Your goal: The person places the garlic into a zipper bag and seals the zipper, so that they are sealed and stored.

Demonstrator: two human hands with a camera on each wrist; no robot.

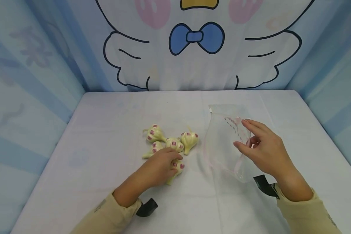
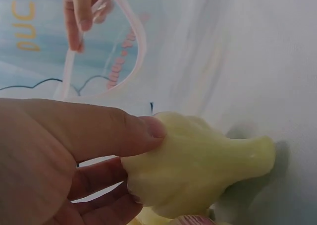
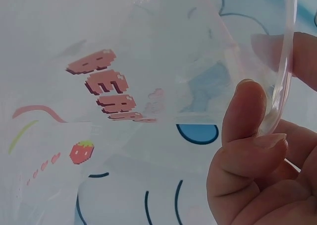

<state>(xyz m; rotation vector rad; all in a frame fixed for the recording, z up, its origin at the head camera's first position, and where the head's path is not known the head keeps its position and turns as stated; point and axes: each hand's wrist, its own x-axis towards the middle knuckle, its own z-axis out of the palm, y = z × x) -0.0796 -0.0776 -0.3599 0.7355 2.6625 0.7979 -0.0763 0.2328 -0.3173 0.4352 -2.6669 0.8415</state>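
Several pale yellow garlic bulbs with pink marks lie grouped mid-table, among them one at the back left and one at the right. My left hand grips the nearest garlic bulb on the table. The left wrist view shows thumb and fingers curled round that bulb. My right hand pinches the rim of a clear plastic bag and holds its mouth raised and open toward the garlic. In the right wrist view the fingers clamp the rim of the bag, which has pink lettering and a strawberry print.
The white table is boxed in by blue and white printed walls on the left, back and right. Black straps sit at both wrists.
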